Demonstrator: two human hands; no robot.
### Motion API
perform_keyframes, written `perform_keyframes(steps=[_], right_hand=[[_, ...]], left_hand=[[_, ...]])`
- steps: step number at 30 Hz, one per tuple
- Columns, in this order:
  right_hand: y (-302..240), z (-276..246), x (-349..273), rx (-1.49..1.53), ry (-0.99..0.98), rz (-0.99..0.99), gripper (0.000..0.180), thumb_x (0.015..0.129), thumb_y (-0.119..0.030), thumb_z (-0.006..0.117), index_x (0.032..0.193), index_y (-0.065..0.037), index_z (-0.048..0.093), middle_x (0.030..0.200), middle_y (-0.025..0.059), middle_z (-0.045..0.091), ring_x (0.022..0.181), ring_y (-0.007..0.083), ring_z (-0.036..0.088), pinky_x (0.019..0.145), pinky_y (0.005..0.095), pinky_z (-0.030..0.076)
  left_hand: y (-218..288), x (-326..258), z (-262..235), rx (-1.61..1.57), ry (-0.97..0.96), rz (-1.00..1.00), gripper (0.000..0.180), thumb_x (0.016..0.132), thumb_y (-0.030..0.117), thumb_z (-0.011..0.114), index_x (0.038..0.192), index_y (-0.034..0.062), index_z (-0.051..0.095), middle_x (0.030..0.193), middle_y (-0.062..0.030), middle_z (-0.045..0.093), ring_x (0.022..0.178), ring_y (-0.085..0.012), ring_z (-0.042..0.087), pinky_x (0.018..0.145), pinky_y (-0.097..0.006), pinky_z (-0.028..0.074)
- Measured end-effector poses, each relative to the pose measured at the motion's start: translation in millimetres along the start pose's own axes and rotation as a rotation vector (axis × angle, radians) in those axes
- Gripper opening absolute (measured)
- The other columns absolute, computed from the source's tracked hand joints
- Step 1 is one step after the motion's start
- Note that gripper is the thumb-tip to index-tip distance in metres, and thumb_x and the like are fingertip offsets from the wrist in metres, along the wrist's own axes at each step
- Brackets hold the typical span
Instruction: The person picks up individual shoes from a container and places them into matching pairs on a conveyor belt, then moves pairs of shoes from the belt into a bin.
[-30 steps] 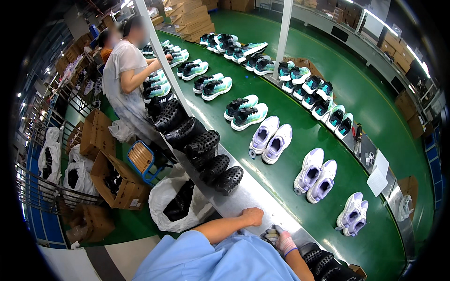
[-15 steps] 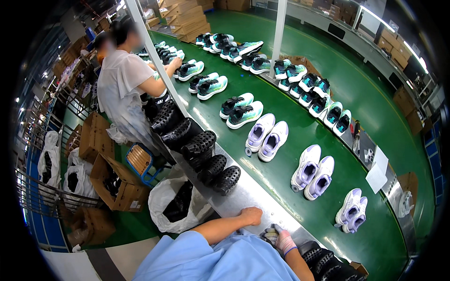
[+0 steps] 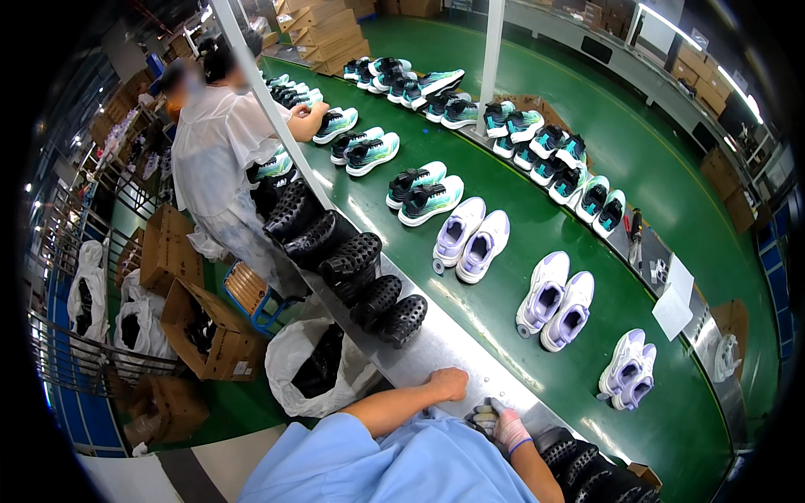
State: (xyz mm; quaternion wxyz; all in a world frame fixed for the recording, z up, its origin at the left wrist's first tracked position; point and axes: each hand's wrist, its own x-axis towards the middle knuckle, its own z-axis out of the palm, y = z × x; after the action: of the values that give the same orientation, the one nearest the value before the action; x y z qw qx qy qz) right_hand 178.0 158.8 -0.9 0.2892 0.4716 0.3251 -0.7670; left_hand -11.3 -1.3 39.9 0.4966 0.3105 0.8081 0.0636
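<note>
My left hand [image 3: 449,384] is bare and closed, resting on the metal ledge [image 3: 428,356] along the near side of a green conveyor belt. Nothing shows in its fist. Close beside it, my right hand [image 3: 503,426] wears a pale glove with grey fingertips. Its fingers are curled at the ledge, and no item is visible in them. Beyond my hands, three pairs of white-and-lilac sneakers stand on the belt: a left pair [image 3: 472,241], a middle pair [image 3: 555,302] and a right pair [image 3: 628,369].
Black perforated shoe lasts [image 3: 402,321] line the ledge on my left; more lasts [image 3: 579,465] sit beside my right forearm. Teal-and-black sneakers [image 3: 431,199] stand farther up the belt and along its far edge. A co-worker [image 3: 222,151] stands left, near a white sack [image 3: 289,377].
My hands stay put on the ledge. The whole view has shifted slightly. One teal sneaker now shows beside the co-worker's waist, and a single sneaker is left near the co-worker's hand on the belt.
</note>
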Motion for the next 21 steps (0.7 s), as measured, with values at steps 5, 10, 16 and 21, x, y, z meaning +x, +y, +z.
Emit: perform_keyframes(steps=[5, 10, 16, 21], right_hand=[[-0.3, -0.6, -0.3, -0.011, 0.002, -0.006, 0.047, 0.101, -0.048, 0.055, 0.105, -0.003, 0.07, 0.086, 0.0124, 0.076, 0.065, 0.0232, 0.07, 0.063, 0.0382, 0.058], [-1.7, 1.3, -1.9, -0.018, 0.01, -0.004, 0.047, 0.101, -0.048, 0.056, 0.104, -0.004, 0.07, 0.085, 0.0126, 0.076, 0.065, 0.0232, 0.07, 0.062, 0.038, 0.057], [-2.9, 0.8, -2.0, -0.013, 0.01, 0.006, 0.047, 0.101, -0.048, 0.056, 0.105, -0.003, 0.07, 0.086, 0.0132, 0.076, 0.065, 0.0235, 0.07, 0.062, 0.0387, 0.058], [-1.2, -1.0, -0.4, -0.02, 0.018, 0.006, 0.047, 0.101, -0.048, 0.055, 0.105, -0.003, 0.07, 0.087, 0.0137, 0.076, 0.066, 0.0244, 0.07, 0.064, 0.0391, 0.058]], left_hand=[[-1.9, 4.2, 3.3, 0.003, 0.007, 0.009, 0.036, 0.084, 0.01, 0.058, 0.116, -0.0013, 0.073, 0.124, -0.0248, 0.069, 0.119, -0.0396, 0.066, 0.099, -0.05, 0.055], [-1.0, 1.0, 2.2, -0.014, 0.023, 0.0, 0.037, 0.084, 0.01, 0.059, 0.116, -0.0018, 0.072, 0.125, -0.0252, 0.069, 0.118, -0.0398, 0.067, 0.098, -0.051, 0.055], [-1.5, 2.0, 1.4, -0.006, 0.013, 0.003, 0.037, 0.084, 0.01, 0.058, 0.116, -0.0016, 0.073, 0.125, -0.0253, 0.069, 0.118, -0.0402, 0.067, 0.098, -0.051, 0.055], [-1.0, 0.7, 0.5, -0.006, 0.005, 0.009, 0.037, 0.084, 0.01, 0.058, 0.116, -0.0017, 0.072, 0.125, -0.0251, 0.069, 0.118, -0.0404, 0.067, 0.098, -0.051, 0.055]])
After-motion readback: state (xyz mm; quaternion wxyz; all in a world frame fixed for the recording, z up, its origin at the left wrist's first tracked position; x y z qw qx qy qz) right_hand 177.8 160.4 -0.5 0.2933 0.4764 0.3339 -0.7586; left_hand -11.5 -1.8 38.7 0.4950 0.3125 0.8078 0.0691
